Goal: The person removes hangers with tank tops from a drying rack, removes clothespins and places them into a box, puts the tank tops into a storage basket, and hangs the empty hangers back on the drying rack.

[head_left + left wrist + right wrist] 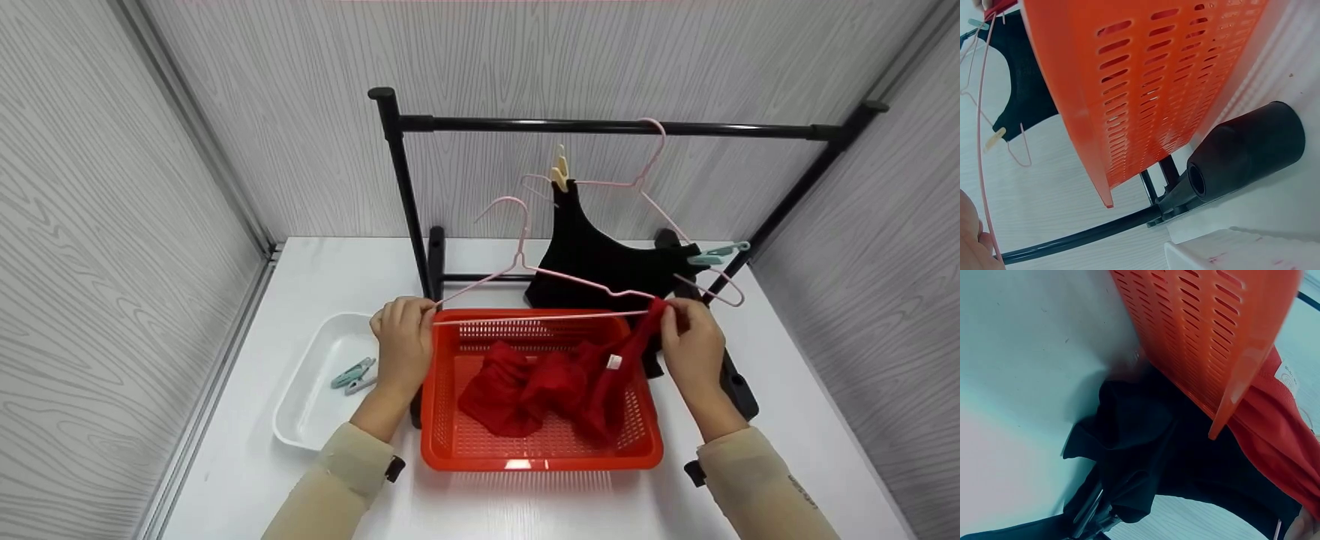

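A pink clothes hanger [559,277] is stretched between my two hands above the red basket. My left hand [405,341] grips its left end, fingers curled round the wire. At the other end my right hand [691,341] pinches a strap of the red garment [559,382] against the hanger's corner. Most of that garment lies crumpled in the basket [540,463], a white label showing on the strap side. Behind the hanger, a black garment [600,255] is clipped to another pink hanger [679,225] by a yellow clothespin [560,171] and a green clothespin [718,255].
A black rack [525,125] stands behind the basket, its bar carrying the hanger with the black garment. The white tray [289,420] at left holds several clothespins [352,373]. Rack feet [739,390] extend forward beside the basket. Grey panels enclose the table on three sides.
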Available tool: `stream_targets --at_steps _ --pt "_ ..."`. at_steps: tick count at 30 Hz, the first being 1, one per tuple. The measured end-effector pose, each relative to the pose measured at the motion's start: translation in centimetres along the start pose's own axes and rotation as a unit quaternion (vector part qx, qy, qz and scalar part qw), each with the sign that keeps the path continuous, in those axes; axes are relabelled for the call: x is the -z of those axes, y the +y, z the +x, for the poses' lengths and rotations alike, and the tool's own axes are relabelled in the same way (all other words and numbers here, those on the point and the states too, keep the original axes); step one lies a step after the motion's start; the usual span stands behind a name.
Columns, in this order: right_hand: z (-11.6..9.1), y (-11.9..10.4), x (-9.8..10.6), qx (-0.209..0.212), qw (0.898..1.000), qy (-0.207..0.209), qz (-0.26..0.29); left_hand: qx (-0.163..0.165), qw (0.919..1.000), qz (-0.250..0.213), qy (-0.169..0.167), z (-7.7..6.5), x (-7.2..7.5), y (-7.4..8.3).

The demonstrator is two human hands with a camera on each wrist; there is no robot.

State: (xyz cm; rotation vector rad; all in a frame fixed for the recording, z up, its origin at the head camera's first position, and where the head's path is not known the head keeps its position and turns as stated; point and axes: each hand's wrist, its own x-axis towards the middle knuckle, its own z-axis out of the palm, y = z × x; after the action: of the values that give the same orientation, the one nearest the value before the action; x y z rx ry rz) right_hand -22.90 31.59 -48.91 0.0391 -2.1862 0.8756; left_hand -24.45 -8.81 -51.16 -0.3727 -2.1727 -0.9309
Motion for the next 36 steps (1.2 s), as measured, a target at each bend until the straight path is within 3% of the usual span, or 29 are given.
stream_targets --at_steps 11,25,36 --pt "-0.4 0.4 -0.3 -0.022 1.0 -0.008 -0.02 0.011 0.9999 0.001 -0.001 -0.1 0.0 -0.3" --pt "-1.6 -0.7 -1.7 0.018 0.999 -0.031 -0.011 0.021 0.9998 -0.004 -0.002 -0.1 -0.1 0.5" --pt "-2.8 -1.6 -2.8 0.028 0.994 -0.101 0.008 0.018 0.9998 -0.004 -0.006 0.1 -0.4 0.7"
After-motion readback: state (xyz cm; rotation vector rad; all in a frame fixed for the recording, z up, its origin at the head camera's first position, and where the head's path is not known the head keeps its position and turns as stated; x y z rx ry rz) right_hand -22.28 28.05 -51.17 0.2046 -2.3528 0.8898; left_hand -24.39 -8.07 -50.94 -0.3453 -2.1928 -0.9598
